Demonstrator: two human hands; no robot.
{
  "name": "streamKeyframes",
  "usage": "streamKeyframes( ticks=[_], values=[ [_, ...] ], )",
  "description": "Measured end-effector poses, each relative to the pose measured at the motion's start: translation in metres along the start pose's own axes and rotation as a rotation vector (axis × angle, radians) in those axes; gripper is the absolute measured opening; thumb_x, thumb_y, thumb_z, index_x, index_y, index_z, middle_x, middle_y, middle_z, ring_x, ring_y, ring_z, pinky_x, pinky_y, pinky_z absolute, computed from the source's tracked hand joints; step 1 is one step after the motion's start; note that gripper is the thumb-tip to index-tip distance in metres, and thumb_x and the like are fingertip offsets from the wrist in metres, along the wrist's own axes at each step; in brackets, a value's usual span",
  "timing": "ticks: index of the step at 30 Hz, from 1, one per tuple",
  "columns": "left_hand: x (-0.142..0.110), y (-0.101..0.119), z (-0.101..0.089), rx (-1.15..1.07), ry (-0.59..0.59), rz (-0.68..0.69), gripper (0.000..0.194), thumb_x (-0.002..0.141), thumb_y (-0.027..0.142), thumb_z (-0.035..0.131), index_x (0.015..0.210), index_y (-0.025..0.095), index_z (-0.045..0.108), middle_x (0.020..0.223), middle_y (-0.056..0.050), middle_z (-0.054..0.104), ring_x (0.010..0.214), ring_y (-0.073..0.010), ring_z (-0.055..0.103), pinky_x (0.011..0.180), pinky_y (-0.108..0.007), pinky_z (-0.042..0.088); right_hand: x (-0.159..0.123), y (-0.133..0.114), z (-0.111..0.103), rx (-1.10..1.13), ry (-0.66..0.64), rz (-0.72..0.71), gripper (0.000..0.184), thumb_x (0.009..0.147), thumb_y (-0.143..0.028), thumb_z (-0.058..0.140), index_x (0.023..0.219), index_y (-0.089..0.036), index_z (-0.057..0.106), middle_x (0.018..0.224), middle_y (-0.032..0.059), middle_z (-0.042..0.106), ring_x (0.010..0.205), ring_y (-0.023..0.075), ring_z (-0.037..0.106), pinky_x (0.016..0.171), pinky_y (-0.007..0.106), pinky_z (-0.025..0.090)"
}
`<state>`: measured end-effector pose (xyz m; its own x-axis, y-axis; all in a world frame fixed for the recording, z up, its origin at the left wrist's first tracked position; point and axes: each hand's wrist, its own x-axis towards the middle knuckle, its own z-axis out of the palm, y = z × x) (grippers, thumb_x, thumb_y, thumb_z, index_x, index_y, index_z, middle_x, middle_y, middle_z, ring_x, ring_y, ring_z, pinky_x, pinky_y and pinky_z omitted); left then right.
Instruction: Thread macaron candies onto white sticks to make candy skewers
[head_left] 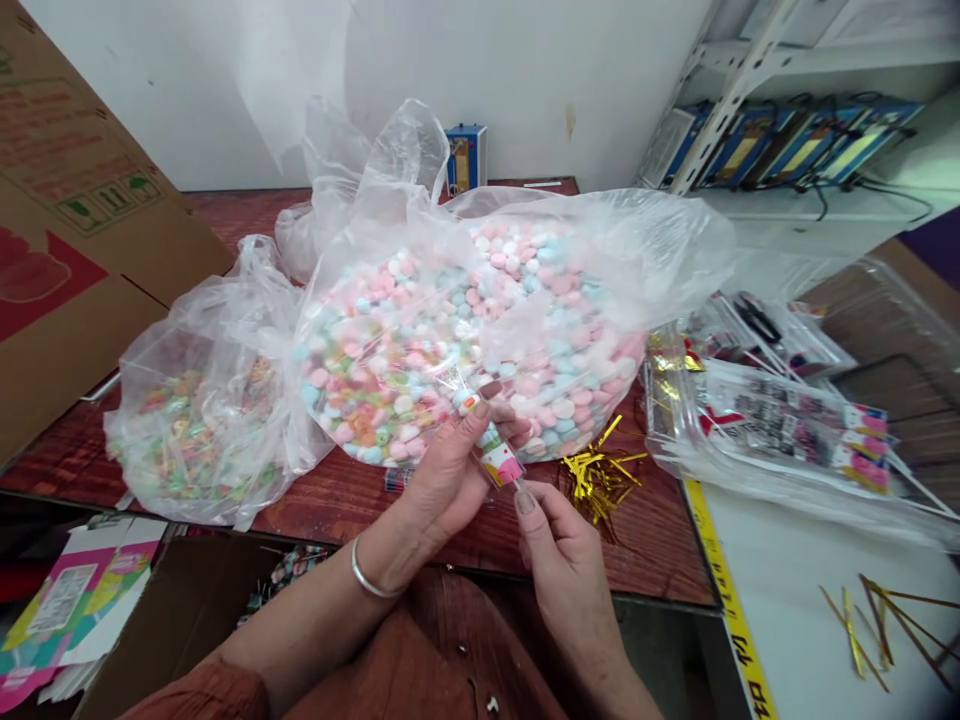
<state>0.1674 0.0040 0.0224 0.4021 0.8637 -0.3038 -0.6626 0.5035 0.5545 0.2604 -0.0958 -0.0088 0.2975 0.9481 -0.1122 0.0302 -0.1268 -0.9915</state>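
Note:
In front of my chest, my left hand (pixel 450 465) grips a clear-wrapped marshmallow lollipop (pixel 498 456) with pastel pieces and a pink and white printed band. My right hand (pixel 559 540) is closed at its lower end, thumb and finger pinching the stick. Just beyond both hands lies a big clear plastic bag (pixel 555 375) full of pink, white and blue marshmallows. Left of it stands a smaller clear bag (pixel 217 430) of small multicoloured pieces. A bunch of gold twist ties (pixel 600 475) rests on the table close to my right hand.
The dark red wooden table (pixel 652 555) ends near my waist. At left stands a large cardboard box (pixel 67 230). On the right are printed clear packets (pixel 787 420) and loose gold ties (pixel 855 630) on a white surface. Blue devices (pixel 757 145) with cables sit on a shelf.

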Motion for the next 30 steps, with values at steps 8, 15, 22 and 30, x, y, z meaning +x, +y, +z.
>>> streamKeyframes(
  ticks=[8, 15, 22, 30],
  values=[
    [-0.004, -0.017, 0.003, 0.086, 0.005, -0.019, 0.034, 0.078, 0.038, 0.081, 0.096, 0.013, 0.068, 0.068, 0.002, 0.062, 0.065, -0.0109, 0.062, 0.072, -0.025, 0.052, -0.008, 0.008, 0.004, -0.295, 0.083, -0.173, 0.036, 0.101, -0.038, 0.042, 0.078, -0.019, 0.062, 0.062, -0.0026, 0.057, 0.054, 0.0123, 0.051, 0.053, 0.022, 0.037],
    [-0.016, -0.041, 0.005, 0.193, 0.016, -0.075, 0.036, 0.075, 0.048, 0.079, 0.078, 0.012, 0.073, 0.074, -0.007, 0.071, 0.084, -0.0217, 0.068, 0.085, -0.032, 0.051, 0.007, 0.007, 0.006, -0.214, 0.116, -0.119, 0.037, 0.100, -0.044, 0.042, 0.083, -0.020, 0.065, 0.081, 0.0040, 0.069, 0.072, 0.0174, 0.062, 0.066, 0.025, 0.046],
    [-0.019, -0.043, -0.013, 0.317, -0.048, -0.172, 0.037, 0.075, 0.049, 0.078, 0.089, 0.014, 0.073, 0.060, 0.001, 0.060, 0.048, -0.0105, 0.053, 0.051, -0.023, 0.047, 0.010, 0.011, 0.013, 0.478, 0.136, 0.129, 0.032, 0.089, -0.054, 0.062, 0.095, -0.022, 0.058, 0.067, -0.0060, 0.052, 0.050, 0.0088, 0.040, 0.046, 0.019, 0.035],
    [-0.026, -0.033, -0.025, 0.339, -0.081, -0.212, 0.033, 0.075, 0.044, 0.079, 0.087, 0.014, 0.074, 0.058, 0.000, 0.060, 0.046, -0.0116, 0.052, 0.046, -0.023, 0.045, 0.002, 0.010, 0.012, 0.671, -0.050, 0.281, 0.035, 0.082, -0.053, 0.071, 0.090, -0.022, 0.058, 0.056, -0.0120, 0.034, 0.043, 0.0061, 0.022, 0.038, 0.017, 0.024]
  ],
)
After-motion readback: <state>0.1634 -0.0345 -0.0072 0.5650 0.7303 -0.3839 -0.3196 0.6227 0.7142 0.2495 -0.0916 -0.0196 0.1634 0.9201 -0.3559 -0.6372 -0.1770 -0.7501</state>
